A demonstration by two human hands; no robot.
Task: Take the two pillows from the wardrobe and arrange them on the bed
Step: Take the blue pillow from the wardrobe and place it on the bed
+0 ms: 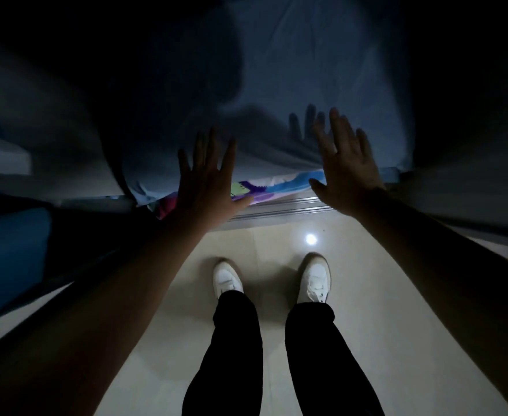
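I stand in dim light facing a wardrobe opening filled with a large grey-blue pillow [291, 79]. Beneath it lies a folded cloth [264, 187] printed in blue, purple and green. My left hand [207, 178] is raised with its fingers spread in front of the pillow's lower edge and holds nothing. My right hand [345, 163] is also spread flat, close to the pillow's lower right part, and casts a shadow on it. Whether either palm touches the fabric I cannot tell. A second pillow cannot be told apart in the dark.
A metal sliding-door track [279, 210] runs along the wardrobe's base. Dark wardrobe panels [468, 187] flank the opening on both sides. A blue surface [10, 259] lies low at the left. My white shoes [227, 279] stand on the pale tiled floor [381, 310].
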